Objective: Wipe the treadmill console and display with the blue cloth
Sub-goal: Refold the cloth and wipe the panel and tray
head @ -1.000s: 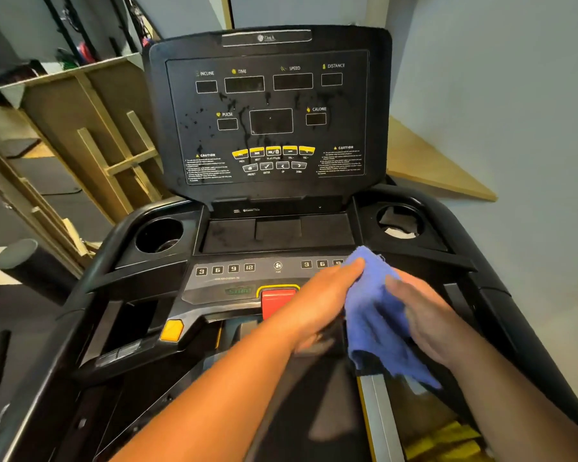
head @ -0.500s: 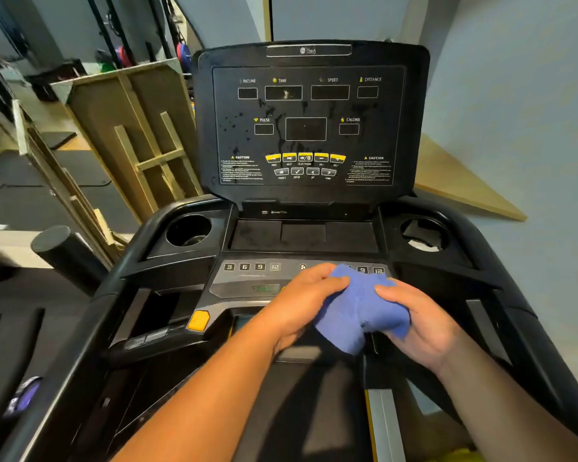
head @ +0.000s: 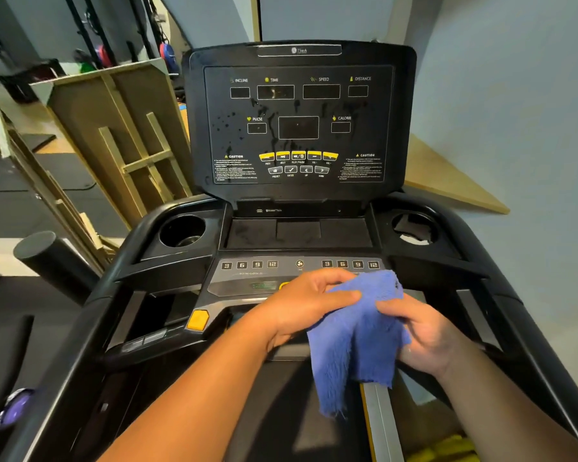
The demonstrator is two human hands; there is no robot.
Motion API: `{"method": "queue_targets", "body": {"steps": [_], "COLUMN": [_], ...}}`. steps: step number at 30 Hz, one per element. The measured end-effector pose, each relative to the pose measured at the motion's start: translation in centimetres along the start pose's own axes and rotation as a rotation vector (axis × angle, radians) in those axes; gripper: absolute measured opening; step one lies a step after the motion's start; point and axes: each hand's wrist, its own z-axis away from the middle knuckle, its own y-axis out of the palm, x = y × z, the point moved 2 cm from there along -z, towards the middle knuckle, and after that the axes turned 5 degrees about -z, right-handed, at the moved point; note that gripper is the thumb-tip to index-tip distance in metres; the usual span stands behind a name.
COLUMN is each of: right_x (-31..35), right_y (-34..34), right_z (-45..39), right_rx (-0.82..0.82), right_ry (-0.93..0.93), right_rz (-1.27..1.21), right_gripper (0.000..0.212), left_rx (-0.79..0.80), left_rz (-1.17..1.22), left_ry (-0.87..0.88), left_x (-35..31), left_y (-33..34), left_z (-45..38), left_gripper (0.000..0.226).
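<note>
Though gripped, blue cloth [head: 357,338] edge dangling.

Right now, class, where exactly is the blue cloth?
In the head view the blue cloth hangs low and right of centre, held between the left hand and right hand, in front of the numbered buttons.

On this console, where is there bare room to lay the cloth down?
The flat tray between the two cup holders, below the display, is bare. The left cup holder looks empty; the right cup holder holds something pale. The button strip is crowded: left hand, right hand and blue cloth hover there.
</note>
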Motion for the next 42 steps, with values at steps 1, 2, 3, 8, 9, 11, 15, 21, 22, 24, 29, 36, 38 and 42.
{"method": "queue_targets", "body": {"steps": [1, 2, 3, 8, 9, 11, 15, 21, 22, 24, 29, 36, 38, 42], "right_x": [0.1, 0.4, 0.5, 2.0, 2.5, 4.0, 5.8, -2.0, -3.7, -6.2, -10.8, -9.8, -6.3, -1.2], "right_y": [0.1, 0.6, 0.6, -0.2, -0.9, -1.7, -0.4, -1.8, -2.0, -0.9, 3.8, 9.3, 8.7, 6.9], "right_z": [-0.1, 0.0, 0.0, -0.4, -0.6, -0.8, -0.9, -7.4, -8.2, -9.4, -13.0, -12.2, -11.3, -9.9], "right_rx": [0.019, 0.033, 0.024, -0.312, -0.424, -0.686, -1.020, -0.917, -0.935, -0.918, -0.733, -0.382, -0.725, -0.998], "right_ry": [-0.009, 0.007, 0.023, 0.013, -0.044, -0.224, -0.570, -0.339, -0.284, -0.269, -0.288, -0.537, -0.478, -0.456], "right_rz": [-0.004, 0.012, 0.054, 0.290, 0.322, 0.483, 1.025, 1.747, 1.793, 1.816, 2.008, 1.424, 0.884, 0.333], "right_gripper": [0.064, 0.062, 0.055, 0.036, 0.029, 0.022, 0.045, 0.045, 0.057, 0.066, 0.064, 0.045, 0.034, 0.028], "left_rx": [-0.009, -0.022, -0.036, -0.345, -0.466, -0.727, -1.157, -1.127, -1.100, -1.065, -1.026, -0.982, -0.956, -0.946], "left_rz": [-0.030, -0.073, -0.107, -0.060, -0.028, -0.103, -0.353, -0.415, -0.418, -0.433, -0.523, -0.551, -0.560, -0.572], "left_ry": [0.006, 0.015, 0.027, 0.052, 0.029, 0.022, 0.033, -0.085, -0.105, -0.099, -0.084, -0.002, -0.018, -0.018], "left_x": [-0.1, 0.0, 0.0, 0.9, 1.8, 4.0, 7.7, 11.1, 11.4, 11.6, 12.4, 12.7, 12.7, 12.8], "left_y": [0.0, -0.1, -0.2, -1.5, -2.8, -6.0, -11.2, -13.5, -13.7, -14.0, -14.6, -15.2, -15.4, -15.5], "left_z": [0.0, -0.1, -0.2, 0.2, 0.6, 2.0, 6.4, 7.8, 7.7, 7.5, 7.6, 8.0, 8.0, 8.1], "left_gripper": [0.024, 0.021, 0.018, 0.008, 0.007, 0.010, 0.017, 0.037, 0.040, 0.042, 0.044, 0.040, 0.040, 0.040]}}
